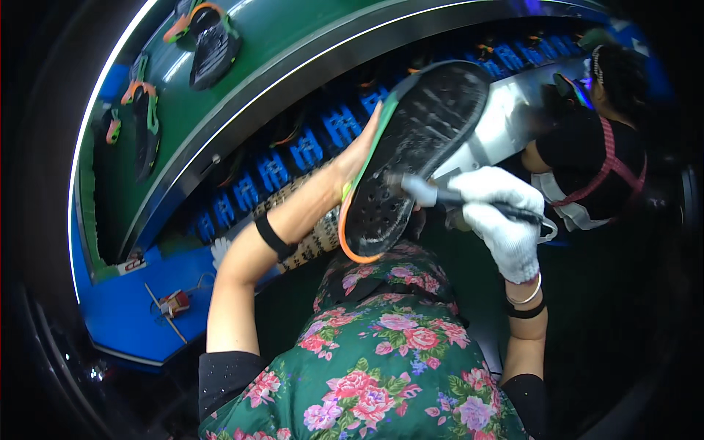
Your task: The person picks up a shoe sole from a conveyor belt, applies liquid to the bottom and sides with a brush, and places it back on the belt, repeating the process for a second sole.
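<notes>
While the black shoe sole (pixel 433 110), rimmed in green and orange, is held up between the two hands, its left edge is gripped by the bare left hand (pixel 356 155), whose fingers are mostly hidden behind it. A brush (pixel 424 192) is clasped by its handle in the white-gloved right hand (pixel 504 216); because of blur, contact between its tip and the sole cannot be told. The sole would best be kept steadily tilted toward the brush, with light, even strokes kept off the coloured rim. Beyond the left hand, a green conveyor (pixel 282 31) is seen, with a row of blue racks (pixel 271 172) below it. Outside the right hand, a co-worker (pixel 620 150) is placed, by whom wide swings might be hindered. Left of the left hand, a thin stick (pixel 178 330) is laid, apparently out of the way.
</notes>
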### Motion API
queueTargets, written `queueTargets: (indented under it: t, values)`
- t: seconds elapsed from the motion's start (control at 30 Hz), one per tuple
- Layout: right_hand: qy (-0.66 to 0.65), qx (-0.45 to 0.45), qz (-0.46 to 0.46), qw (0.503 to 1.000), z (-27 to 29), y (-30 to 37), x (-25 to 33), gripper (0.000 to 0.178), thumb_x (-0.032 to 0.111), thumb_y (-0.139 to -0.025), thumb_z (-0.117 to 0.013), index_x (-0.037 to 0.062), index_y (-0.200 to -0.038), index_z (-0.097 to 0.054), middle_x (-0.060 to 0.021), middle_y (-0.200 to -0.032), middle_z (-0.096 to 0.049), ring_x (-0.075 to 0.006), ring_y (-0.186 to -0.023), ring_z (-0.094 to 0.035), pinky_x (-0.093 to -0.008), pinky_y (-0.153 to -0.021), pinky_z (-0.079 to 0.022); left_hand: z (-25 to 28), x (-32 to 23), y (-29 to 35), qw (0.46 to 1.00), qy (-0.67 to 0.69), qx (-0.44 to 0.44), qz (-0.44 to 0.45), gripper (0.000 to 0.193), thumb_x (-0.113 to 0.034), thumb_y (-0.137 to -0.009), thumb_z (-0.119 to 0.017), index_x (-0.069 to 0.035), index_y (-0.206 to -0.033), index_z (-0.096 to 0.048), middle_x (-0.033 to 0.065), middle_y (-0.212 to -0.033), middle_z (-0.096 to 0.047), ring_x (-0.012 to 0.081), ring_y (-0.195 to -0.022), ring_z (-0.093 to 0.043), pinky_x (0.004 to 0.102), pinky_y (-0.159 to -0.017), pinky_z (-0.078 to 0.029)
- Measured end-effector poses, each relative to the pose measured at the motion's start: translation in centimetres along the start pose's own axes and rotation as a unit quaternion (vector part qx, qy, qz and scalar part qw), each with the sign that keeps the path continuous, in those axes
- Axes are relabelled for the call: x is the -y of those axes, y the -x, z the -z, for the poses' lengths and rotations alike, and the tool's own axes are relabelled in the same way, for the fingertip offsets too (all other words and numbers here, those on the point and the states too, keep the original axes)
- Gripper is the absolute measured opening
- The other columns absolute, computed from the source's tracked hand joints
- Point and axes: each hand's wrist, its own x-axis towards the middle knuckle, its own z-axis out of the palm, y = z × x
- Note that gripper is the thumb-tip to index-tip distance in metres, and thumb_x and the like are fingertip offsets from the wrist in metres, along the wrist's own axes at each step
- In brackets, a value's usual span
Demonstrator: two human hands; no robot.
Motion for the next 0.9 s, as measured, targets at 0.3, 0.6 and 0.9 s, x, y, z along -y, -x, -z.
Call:
queueTargets:
  t: [0.3, 0.6, 0.9]
  values:
    - [0.224, -0.019, 0.157, 0.962, 4.5, -2.8, 2.3, 0.02, 0.0, -0.082, -0.083, 0.0012, -0.101, -0.079, -0.0107, -0.098, -0.078, -0.0219, -0.089, -0.075, -0.0328, -0.081, -0.058, -1.0, 5.7, -1.8, 0.967, -0.191, -0.023, -0.167, 0.044, -0.032, -0.112, -0.046, -0.003, -0.142, -0.058, 0.0157, -0.136, -0.067, 0.0281, -0.124, -0.066, 0.0466, -0.111, -0.051]
    - [0.252, -0.002, 0.209, 0.945, 5.2, -0.5, 4.3, 0.025, 0.003, -0.078, -0.086, 0.0019, -0.102, -0.078, -0.0118, -0.102, -0.078, -0.0288, -0.091, -0.075, -0.0379, -0.08, -0.06, -0.3, 7.4, -0.3, 0.992, 0.011, -0.028, -0.12, 0.058, -0.043, -0.109, -0.052, -0.001, -0.148, -0.052, 0.0226, -0.141, -0.062, 0.0389, -0.127, -0.064, 0.0562, -0.106, -0.056]
    - [0.304, -0.111, 0.238, 0.916, 3.5, 0.0, 7.4, 0.024, 0.002, -0.073, -0.087, 0.0033, -0.095, -0.078, -0.0098, -0.088, -0.078, -0.0233, -0.074, -0.072, -0.0344, -0.066, -0.057, -2.1, 8.2, 0.9, 0.969, 0.074, 0.208, -0.112, 0.093, -0.059, -0.089, -0.07, 0.006, -0.151, -0.046, 0.0279, -0.142, -0.061, 0.0431, -0.122, -0.066, 0.0579, -0.107, -0.054]
